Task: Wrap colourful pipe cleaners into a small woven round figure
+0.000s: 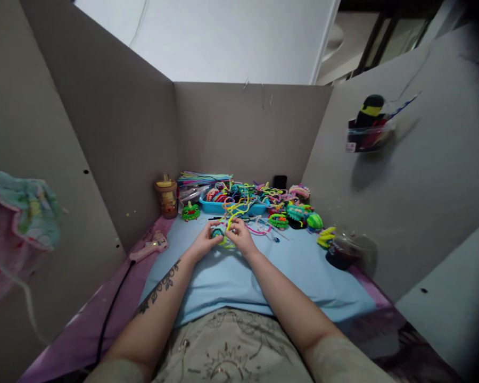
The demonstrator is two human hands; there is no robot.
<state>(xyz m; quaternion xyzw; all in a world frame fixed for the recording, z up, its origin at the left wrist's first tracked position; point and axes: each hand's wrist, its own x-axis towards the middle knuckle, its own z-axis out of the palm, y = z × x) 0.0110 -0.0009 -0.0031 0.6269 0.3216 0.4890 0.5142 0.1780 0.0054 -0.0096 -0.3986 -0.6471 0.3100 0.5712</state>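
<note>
My left hand [205, 240] is closed around a small teal and green piece [217, 233] that looks made of fuzzy pipe cleaners. Close beside it, my right hand [242, 239] pinches a yellow pipe cleaner [230, 219] near the same piece. Yellow-green strands show below, between the two hands. Fingers cover part of the work. Behind my hands is a blue tray [207, 206] heaped with coloured pipe cleaners. Finished-looking fuzzy pieces sit to its right, among them a green and orange one [278, 221].
A pink glue gun [149, 248] with a black cord lies at left. A green fuzzy figure [190, 212] and a lidded jar [167, 199] stand at back left. At right is a dark cup [340, 255]. Grey panels [251, 127] enclose the blue-covered table [207, 287].
</note>
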